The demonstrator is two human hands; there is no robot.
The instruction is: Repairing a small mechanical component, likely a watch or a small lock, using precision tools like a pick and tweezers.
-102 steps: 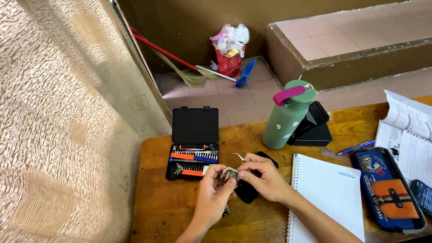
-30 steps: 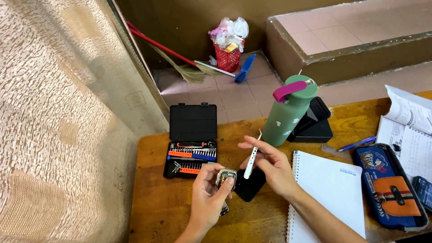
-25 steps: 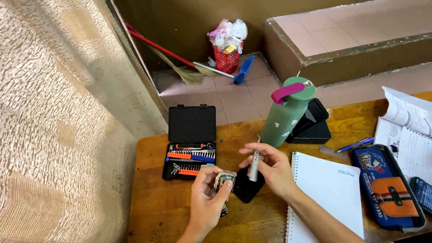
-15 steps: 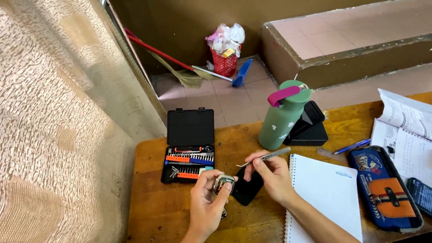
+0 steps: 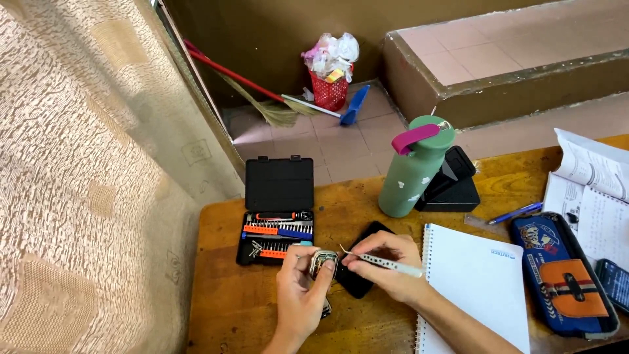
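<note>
Lowered now from upright to nearly flat, pointing left: thin silver tweezers (image 5: 383, 261), pinched in the right hand (image 5: 386, 265), tip close to small metal watch case (image 5: 322, 261). Left hand (image 5: 300, 292) closed around that watch case, holding it a little above wooden surface (image 5: 229, 308). Case rounded, shiny, silver-grey. Behind: open black tool kit (image 5: 278, 216) with orange and blue bits. Under right hand: black pouch (image 5: 357, 285). Near: green bottle (image 5: 414, 172), white spiral notebook (image 5: 478, 282).
</note>
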